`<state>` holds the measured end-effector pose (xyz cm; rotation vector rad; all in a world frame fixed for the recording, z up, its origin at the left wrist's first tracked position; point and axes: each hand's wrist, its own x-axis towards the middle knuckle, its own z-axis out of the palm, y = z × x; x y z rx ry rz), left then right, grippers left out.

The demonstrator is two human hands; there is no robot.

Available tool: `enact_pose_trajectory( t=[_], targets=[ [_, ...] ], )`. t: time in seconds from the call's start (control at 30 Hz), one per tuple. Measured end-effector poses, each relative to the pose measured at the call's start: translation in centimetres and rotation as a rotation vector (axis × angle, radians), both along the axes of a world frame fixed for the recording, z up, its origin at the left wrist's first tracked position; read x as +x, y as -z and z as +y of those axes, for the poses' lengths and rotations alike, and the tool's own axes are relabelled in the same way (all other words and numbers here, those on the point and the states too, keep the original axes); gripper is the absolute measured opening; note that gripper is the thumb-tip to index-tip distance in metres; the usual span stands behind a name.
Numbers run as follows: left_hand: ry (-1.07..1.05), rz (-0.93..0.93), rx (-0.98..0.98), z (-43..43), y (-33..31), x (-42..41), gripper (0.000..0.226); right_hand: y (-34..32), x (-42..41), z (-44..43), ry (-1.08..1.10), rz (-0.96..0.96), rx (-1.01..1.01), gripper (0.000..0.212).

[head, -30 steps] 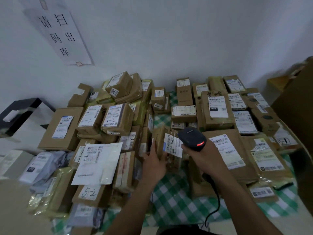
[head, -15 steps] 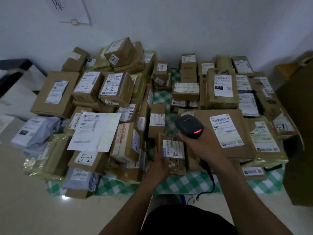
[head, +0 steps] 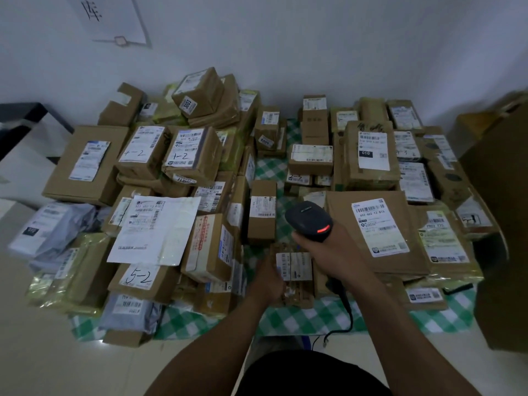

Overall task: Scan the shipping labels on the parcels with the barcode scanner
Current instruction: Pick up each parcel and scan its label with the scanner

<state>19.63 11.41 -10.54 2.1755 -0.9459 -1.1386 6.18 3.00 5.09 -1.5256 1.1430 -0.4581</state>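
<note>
Your R hand (head: 337, 254) is wrapped round the grip of the barcode scanner (head: 310, 221), fingers curled tight on it. The scanner is black w/ a rounded head and a red light lit on the near edge. Its black cable (head: 348, 310) drops from the handle over the checked cloth (head: 320, 318) twd the floor. The head hangs just above and behind the small parcel (head: 298, 292); no beam visible, so can't tell where it's aimed. Your L hand (head: 270, 280) grips that parcel by its left edge, fingers curled round the side. The parcel is a brown carton, glossy clear tape over it, white shipping label (head: 294, 265) face-up w/ a barcode strip along the left side; print too small to read. It sits at the front of the pile, on the cloth, between the left stack and the big flat carton (head: 394, 252) whose label reads 502 602 12 815. The rest of the cloth is packed w/ brown cartons, yellow-green bags and grey poly mailers, most w/ labels up, some hand-marked (5-2, 1-2). A paper sign (head: 114, 21) is on the wall, top left.
</note>
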Motion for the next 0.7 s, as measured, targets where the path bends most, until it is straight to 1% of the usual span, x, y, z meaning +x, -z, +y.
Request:
enact_pose_trajectory(
  t=[0.03, 0.1, 0.2, 0.23, 0.33, 0.37, 0.47, 0.57, 0.63, 0.7],
  targets=[
    [-0.06, -0.052, -0.009, -0.9, 0.1, 0.5, 0.03, 0.0, 0.0, -0.2, 0.002, -0.005, 0.011, 0.023],
    [-0.14, -0.16, -0.013, -2.9, -0.7, 1.6, 0.035, -0.2, -0.1, -0.6, 0.009, -0.033, 0.037, 0.023],
    [-0.144, -0.325, -0.064, -5.7, -3.3, 2.9, 0.048, -0.1, -0.6, -1.4, 0.044, -0.026, 0.069, 0.016],
    [-0.168, -0.309, -0.055, -6.7, -3.6, 3.4, 0.057, 0.0, -0.7, -1.6, 0.063, -0.022, 0.083, 0.013],
    [-0.283, -0.107, 0.053, -8.8, -3.5, 4.5, 0.096, 0.0, -1.3, -2.2, 0.112, -0.006, 0.091, 0.014],
    [-0.309, -0.076, 0.081, -9.3, -3.2, 4.7, 0.103, 0.1, -1.5, -2.3, 0.126, -0.003, 0.088, 0.015],
    [-0.378, -0.035, 0.104, -10.2, -2.6, 4.8, 0.104, 0.3, -1.8, -2.5, 0.15, -0.02, 0.108, 0.013],
    [-0.39, -0.091, 0.117, -10.6, -2.8, 4.4, 0.105, 0.6, -1.8, -3.0, 0.181, -0.015, 0.141, 0.022],
    [-0.381, -0.122, 0.064, -10.2, -3.6, 4.0, 0.106, 0.7, -1.8, -3.3, 0.19, -0.031, 0.156, 0.024],
    [-0.386, -0.134, -0.06, -9.4, -4.8, 3.5, 0.106, 0.7, -1.6, -3.6, 0.187, -0.046, 0.164, 0.023]
  ],
)
